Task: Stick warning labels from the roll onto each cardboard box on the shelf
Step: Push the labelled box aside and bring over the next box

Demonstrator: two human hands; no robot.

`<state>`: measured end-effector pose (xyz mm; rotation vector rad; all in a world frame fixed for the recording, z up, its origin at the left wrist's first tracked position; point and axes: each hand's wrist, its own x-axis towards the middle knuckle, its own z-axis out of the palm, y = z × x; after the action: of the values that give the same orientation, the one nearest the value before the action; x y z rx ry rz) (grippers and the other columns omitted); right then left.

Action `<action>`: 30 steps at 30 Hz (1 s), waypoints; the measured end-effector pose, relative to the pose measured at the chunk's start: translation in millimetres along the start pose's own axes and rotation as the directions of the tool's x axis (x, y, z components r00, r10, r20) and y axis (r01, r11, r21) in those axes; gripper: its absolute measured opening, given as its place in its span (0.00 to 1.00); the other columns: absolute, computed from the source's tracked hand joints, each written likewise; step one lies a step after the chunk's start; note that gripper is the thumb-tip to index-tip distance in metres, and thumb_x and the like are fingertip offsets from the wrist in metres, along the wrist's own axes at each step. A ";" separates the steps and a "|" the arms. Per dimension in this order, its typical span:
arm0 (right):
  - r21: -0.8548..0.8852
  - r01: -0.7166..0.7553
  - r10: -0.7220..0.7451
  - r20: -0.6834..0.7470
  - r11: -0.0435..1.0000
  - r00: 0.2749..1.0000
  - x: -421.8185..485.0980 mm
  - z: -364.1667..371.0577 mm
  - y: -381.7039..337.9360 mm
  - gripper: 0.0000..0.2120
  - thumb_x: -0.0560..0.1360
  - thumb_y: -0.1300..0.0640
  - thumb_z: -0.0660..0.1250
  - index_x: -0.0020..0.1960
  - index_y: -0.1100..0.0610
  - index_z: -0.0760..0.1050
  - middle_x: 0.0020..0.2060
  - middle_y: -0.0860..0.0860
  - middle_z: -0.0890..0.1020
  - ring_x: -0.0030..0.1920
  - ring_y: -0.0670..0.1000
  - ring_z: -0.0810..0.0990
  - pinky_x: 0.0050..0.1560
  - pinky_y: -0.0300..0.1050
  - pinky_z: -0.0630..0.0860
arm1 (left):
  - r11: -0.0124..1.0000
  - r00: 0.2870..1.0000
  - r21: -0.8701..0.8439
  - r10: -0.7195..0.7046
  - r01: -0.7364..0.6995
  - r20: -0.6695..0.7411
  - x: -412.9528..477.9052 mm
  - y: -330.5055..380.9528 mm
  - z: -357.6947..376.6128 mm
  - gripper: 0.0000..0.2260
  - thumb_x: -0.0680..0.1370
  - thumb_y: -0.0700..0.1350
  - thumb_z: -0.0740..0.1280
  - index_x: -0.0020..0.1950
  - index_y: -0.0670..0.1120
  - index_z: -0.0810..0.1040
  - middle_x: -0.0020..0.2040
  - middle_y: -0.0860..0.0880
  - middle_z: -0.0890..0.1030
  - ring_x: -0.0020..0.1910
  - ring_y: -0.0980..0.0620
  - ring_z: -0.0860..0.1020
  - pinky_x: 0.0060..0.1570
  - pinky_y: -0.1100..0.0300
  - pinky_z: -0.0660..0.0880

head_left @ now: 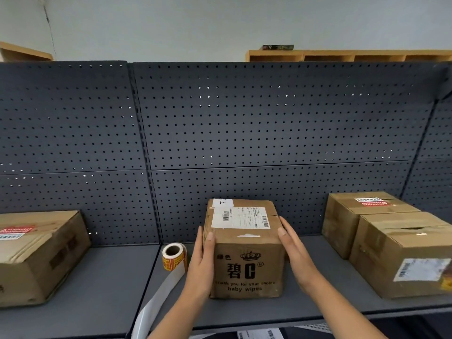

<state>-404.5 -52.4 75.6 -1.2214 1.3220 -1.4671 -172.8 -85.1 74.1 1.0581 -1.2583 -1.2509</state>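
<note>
1. Nearest us, below the shelf's front lip, we see white sheets printed with barcodes (pixel 259 335), partly cut off by the frame.
2. On the dark grey metal shelf (pixel 97 289), our two forearms reach forward to the baby wipes box (pixel 247 265), which stands upright at the middle of the shelf.
3. Our left hand (pixel 204 260) lies flat against the box's left side, its fingers straight and pressed together.
4. Our right hand (pixel 293 248) lies flat against the box's right side, its fingers likewise straight and close together.
5. Just left of the left hand, the warning label roll (pixel 174 256) stands on end on the shelf, and its bare backing strip (pixel 159 297) trails toward us over the shelf edge.
6. A white shipping label (pixel 241 217) covers much of the baby wipes box's top.
7. Well apart to the left sits a wide cardboard box (pixel 36 260) with a red warning label (pixel 17 230) on its top.
8. To the right, two more boxes stand together. The front box (pixel 391 260) has a worn white sticker on its front face, and the rear box (pixel 342 216) carries a red sticker (pixel 370 201) on top.
9. Behind everything rises the dark perforated back panel (pixel 244 118), and above it we see wooden cubbyholes (pixel 342 56) against a pale wall.
</note>
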 end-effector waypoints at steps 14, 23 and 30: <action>-0.017 -0.051 0.053 0.143 0.999 0.988 -16.9 -10.3 42.1 0.29 0.78 0.45 0.67 0.77 0.44 0.65 0.68 0.39 0.79 0.69 0.40 0.76 0.63 0.33 0.75 | 0.999 0.999 0.046 0.024 -0.026 0.040 -7.4 -51.9 -4.8 0.34 0.76 0.64 0.72 0.79 0.62 0.65 0.70 0.60 0.78 0.71 0.59 0.76 0.70 0.54 0.74; -0.014 -0.037 0.037 0.046 0.999 0.998 -9.3 -11.4 27.9 0.21 0.79 0.47 0.66 0.71 0.47 0.73 0.62 0.43 0.84 0.64 0.45 0.82 0.60 0.37 0.79 | 0.992 0.999 0.112 0.052 -0.053 0.016 -1.8 -39.3 5.2 0.32 0.74 0.71 0.69 0.76 0.67 0.67 0.69 0.59 0.78 0.69 0.57 0.77 0.70 0.46 0.75; -0.269 -0.075 0.044 -0.118 0.960 0.992 15.4 -14.5 -3.8 0.30 0.73 0.22 0.60 0.58 0.43 0.83 0.51 0.40 0.88 0.55 0.46 0.86 0.62 0.55 0.81 | 0.945 0.994 0.327 -0.008 -0.030 0.113 32.4 2.8 1.0 0.35 0.69 0.76 0.70 0.74 0.72 0.66 0.66 0.56 0.80 0.66 0.52 0.79 0.66 0.44 0.78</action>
<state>-421.9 -63.6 81.6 -1.2742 1.6664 -1.3581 -176.4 -116.9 79.5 1.2264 -1.5977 -1.1280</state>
